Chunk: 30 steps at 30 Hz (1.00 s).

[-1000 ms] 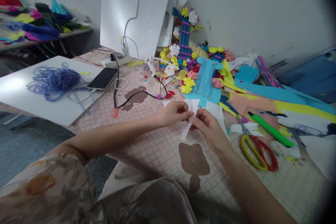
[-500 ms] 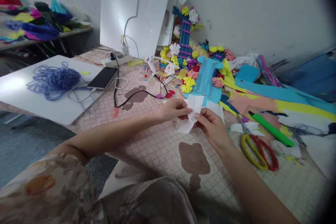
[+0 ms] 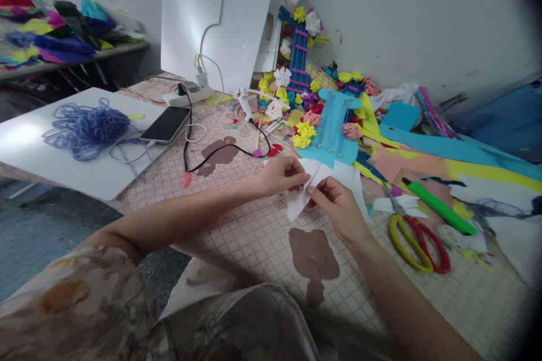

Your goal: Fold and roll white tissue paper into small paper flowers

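A piece of white crepe paper (image 3: 298, 206) is pinched between both hands above the table. My left hand (image 3: 282, 176) grips its left side with thumb and fingers closed. From the right, my right hand (image 3: 339, 206) pinches the same paper, its fingertips almost meeting the left ones. More white paper (image 3: 349, 176) lies just behind the hands. Beyond it is a light blue cutout (image 3: 334, 124) with strings along it, flanked by yellow and pink crumpled paper flowers.
Scissors (image 3: 412, 242) with yellow and red handles and a green cutter (image 3: 440, 207) lie at right among paper scraps. A glue gun (image 3: 243, 107) with a black cord stands behind. At left, a white board (image 3: 97, 172) carries blue yarn (image 3: 91, 127) and a phone (image 3: 166, 124).
The white paper, folded upright between my fingers before, now hangs flatter and lower at a slant. My right hand has shifted slightly left and down; the left hand barely moved.
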Each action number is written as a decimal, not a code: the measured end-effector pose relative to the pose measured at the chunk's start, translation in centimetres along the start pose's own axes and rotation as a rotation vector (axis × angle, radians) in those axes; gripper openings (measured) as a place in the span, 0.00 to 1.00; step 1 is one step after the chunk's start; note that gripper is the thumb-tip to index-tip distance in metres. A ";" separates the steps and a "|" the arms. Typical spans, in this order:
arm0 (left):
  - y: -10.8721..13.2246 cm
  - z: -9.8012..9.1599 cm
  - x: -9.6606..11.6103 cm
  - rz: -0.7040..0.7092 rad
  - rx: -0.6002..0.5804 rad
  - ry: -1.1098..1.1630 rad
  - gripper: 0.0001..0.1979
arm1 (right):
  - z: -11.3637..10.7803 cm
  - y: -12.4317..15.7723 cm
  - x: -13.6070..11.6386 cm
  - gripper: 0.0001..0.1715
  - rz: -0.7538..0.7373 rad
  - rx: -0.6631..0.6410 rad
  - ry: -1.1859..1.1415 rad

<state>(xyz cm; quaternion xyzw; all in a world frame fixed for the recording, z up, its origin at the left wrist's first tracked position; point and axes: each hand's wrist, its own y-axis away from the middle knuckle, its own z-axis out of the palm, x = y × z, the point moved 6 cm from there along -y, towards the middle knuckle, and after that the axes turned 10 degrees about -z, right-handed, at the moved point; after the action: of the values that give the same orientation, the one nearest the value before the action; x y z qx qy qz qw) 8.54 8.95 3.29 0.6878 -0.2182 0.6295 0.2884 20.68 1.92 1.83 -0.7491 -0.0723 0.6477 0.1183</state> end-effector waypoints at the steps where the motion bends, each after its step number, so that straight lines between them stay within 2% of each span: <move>1: -0.1 0.0 -0.1 -0.009 -0.006 0.013 0.13 | 0.0 0.0 0.1 0.10 0.003 -0.001 -0.005; 5: 0.0 0.0 -0.3 -0.050 -0.013 0.024 0.16 | -0.2 0.0 0.4 0.11 0.022 0.012 -0.032; 11: 0.6 0.8 -0.4 0.001 -0.066 -0.211 0.20 | -0.1 -0.1 0.3 0.14 0.020 0.031 -0.072; 16: 0.1 1.4 -1.4 -0.059 -0.142 -0.036 0.15 | -0.2 -0.2 0.4 0.13 0.039 0.060 -0.097; 21: -0.2 1.5 -1.6 -0.090 -0.195 0.049 0.09 | -0.5 -0.3 -0.2 0.11 -0.016 0.076 -0.014; 30: -0.2 0.7 -1.0 -0.095 -0.165 0.088 0.09 | -1.1 -0.5 -0.3 0.09 -0.057 0.131 -0.015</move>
<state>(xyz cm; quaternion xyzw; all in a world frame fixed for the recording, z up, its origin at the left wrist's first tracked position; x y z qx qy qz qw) 9.12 8.58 2.26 0.6431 -0.2234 0.6245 0.3828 21.79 2.20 2.38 -0.7325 -0.0519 0.6531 0.1850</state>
